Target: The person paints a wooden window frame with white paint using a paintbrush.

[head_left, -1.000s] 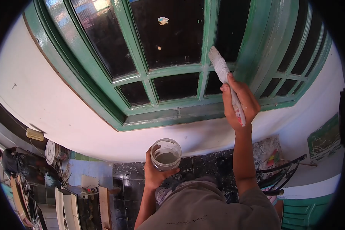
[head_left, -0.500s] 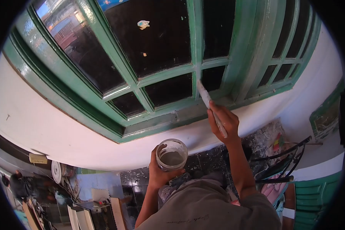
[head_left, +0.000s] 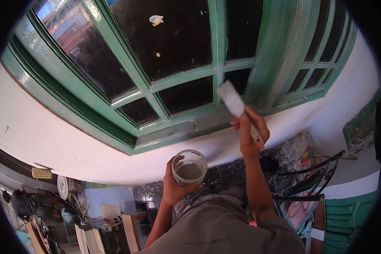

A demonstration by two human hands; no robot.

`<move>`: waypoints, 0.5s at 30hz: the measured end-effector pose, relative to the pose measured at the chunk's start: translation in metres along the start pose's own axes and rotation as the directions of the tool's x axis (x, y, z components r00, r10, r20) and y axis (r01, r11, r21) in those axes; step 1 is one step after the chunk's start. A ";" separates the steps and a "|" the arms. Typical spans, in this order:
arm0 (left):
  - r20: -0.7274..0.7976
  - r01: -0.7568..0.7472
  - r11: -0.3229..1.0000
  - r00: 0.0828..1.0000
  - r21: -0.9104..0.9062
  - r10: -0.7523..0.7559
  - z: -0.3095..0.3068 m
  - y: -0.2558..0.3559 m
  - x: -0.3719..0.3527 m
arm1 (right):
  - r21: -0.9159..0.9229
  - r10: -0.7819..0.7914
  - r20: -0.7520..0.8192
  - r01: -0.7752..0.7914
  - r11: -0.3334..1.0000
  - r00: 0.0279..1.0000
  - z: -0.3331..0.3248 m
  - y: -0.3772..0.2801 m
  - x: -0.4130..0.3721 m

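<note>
Paintbrush (head_left: 237,108) in right hand (head_left: 250,133), bristles up-left, handle down-right

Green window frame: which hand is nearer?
Right. The right hand holds the brush with its bristles up at the window frame; the left hand holds the jar lower, well beneath the frame.
</note>
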State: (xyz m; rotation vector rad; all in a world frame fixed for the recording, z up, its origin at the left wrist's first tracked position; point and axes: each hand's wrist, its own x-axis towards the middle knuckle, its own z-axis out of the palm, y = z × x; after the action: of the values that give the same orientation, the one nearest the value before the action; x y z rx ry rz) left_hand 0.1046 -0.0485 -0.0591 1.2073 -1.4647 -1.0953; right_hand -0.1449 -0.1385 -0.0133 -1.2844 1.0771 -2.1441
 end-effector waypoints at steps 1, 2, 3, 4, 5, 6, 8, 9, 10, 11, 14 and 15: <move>0.000 -0.003 1.000 1.000 0.014 0.003 -0.001 0.001 -0.002 | 0.043 -0.017 -0.040 0.018 0.999 0.999 0.009 -0.005 0.006; 0.004 0.004 1.000 1.000 0.009 -0.004 -0.001 0.002 -0.003 | 0.088 -0.035 -0.083 0.042 0.995 0.996 0.018 -0.008 0.012; 0.010 0.009 1.000 1.000 0.005 -0.009 -0.002 0.004 -0.004 | 0.134 -0.052 -0.130 0.069 0.989 0.990 0.025 -0.009 0.015; 0.017 0.012 1.000 1.000 0.002 -0.012 -0.003 0.006 -0.005 | 0.135 -0.050 -0.130 0.068 0.989 0.990 0.029 -0.008 0.013; 0.021 0.017 1.000 1.000 -0.001 -0.017 -0.006 0.006 -0.006 | 0.136 -0.050 -0.131 0.068 0.988 0.990 0.033 -0.004 0.011; 0.026 0.020 1.000 0.999 -0.005 -0.020 -0.008 0.006 -0.007 | 0.136 -0.053 -0.132 0.071 0.988 0.990 0.037 0.000 0.010; 0.036 0.028 1.000 0.999 -0.004 -0.028 -0.012 0.006 -0.008 | 0.150 -0.015 -0.132 0.035 0.988 0.991 0.039 0.009 0.001; 0.040 0.034 0.999 0.999 0.001 -0.034 -0.014 0.007 -0.008 | 0.158 0.003 -0.138 0.019 0.987 0.990 0.039 0.013 -0.003; 0.045 0.041 0.999 0.998 0.006 -0.041 -0.016 0.007 -0.009 | 0.166 0.023 -0.144 0.001 0.986 0.989 0.039 0.017 -0.006; 0.056 0.033 0.999 0.998 0.013 -0.034 -0.020 0.007 -0.009 | 0.163 0.032 -0.140 -0.008 0.987 0.990 0.037 0.022 -0.010; 0.088 0.014 0.999 0.996 0.038 -0.017 -0.032 0.009 -0.010 | 0.159 0.058 -0.163 -0.032 0.987 0.985 0.034 0.035 -0.022; 0.098 0.002 0.999 0.995 0.044 -0.007 -0.035 0.012 -0.011 | 0.140 0.064 -0.168 -0.040 0.989 0.984 0.033 0.039 -0.028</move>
State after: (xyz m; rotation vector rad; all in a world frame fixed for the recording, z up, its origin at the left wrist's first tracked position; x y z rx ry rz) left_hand 0.1383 -0.0390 -0.0422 1.2023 -1.5685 -1.1448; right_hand -0.1038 -0.1570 -0.0504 -1.0142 0.9990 -2.2789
